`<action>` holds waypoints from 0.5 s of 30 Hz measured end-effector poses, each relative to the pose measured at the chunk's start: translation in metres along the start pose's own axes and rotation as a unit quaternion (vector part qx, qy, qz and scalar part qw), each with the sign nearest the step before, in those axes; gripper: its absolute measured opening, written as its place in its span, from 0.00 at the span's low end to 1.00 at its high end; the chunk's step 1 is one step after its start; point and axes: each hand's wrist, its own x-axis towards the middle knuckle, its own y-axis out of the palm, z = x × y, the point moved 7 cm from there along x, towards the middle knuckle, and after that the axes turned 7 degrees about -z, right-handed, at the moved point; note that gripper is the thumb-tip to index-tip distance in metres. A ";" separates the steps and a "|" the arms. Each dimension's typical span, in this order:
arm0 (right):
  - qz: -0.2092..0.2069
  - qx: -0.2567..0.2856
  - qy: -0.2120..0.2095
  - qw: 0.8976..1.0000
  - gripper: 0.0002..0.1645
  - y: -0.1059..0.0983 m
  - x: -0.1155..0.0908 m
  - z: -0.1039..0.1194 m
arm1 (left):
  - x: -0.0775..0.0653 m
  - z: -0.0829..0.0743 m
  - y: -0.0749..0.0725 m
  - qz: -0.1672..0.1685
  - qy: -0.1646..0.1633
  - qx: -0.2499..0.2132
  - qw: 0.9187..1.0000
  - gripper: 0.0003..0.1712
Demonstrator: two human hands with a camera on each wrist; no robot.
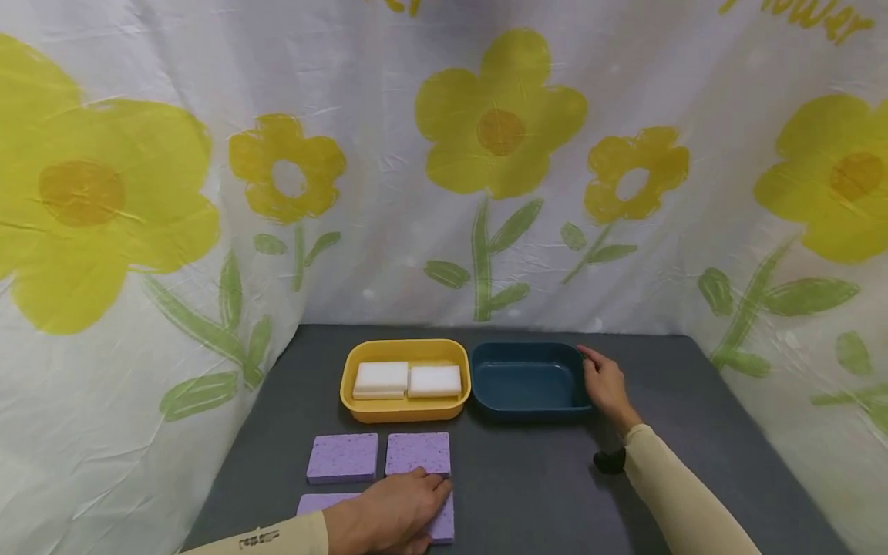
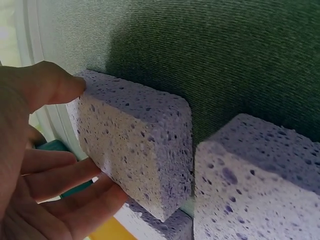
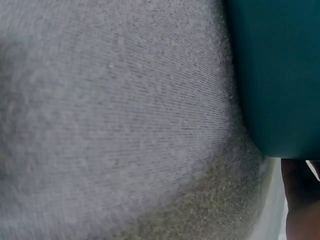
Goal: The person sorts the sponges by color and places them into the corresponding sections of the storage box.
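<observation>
My left hand grips the front-right purple sponge across its width. In the left wrist view the thumb lies on one edge of that sponge and the fingers on the opposite edge. A second sponge sits beside it there. Two more purple sponges form a row behind. At the far right, my right hand holds the right end of a dark blue tub, whose inside shows bare. Only the tub's outer wall and part of the hand appear in the right wrist view.
A yellow tub with white blocks in it stands just left of the blue one. Both are near the back of the dark grey table. A flower-printed curtain encloses the back and sides.
</observation>
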 end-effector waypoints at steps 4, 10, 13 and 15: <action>-0.009 0.018 0.024 0.999 0.29 0.002 0.000 -0.004 | 0.001 0.000 0.003 0.013 -0.015 0.005 1.000 0.35; 0.002 0.096 0.084 0.992 0.30 0.008 -0.004 -0.013 | 0.002 0.000 0.008 0.020 -0.021 0.026 0.999 0.37; 0.013 0.113 0.103 0.988 0.30 0.009 -0.007 -0.014 | 0.003 -0.001 0.008 0.016 -0.018 0.032 0.999 0.38; 0.016 0.121 0.107 0.987 0.30 0.010 -0.006 -0.013 | 0.003 -0.001 0.008 0.015 -0.018 0.031 0.999 0.39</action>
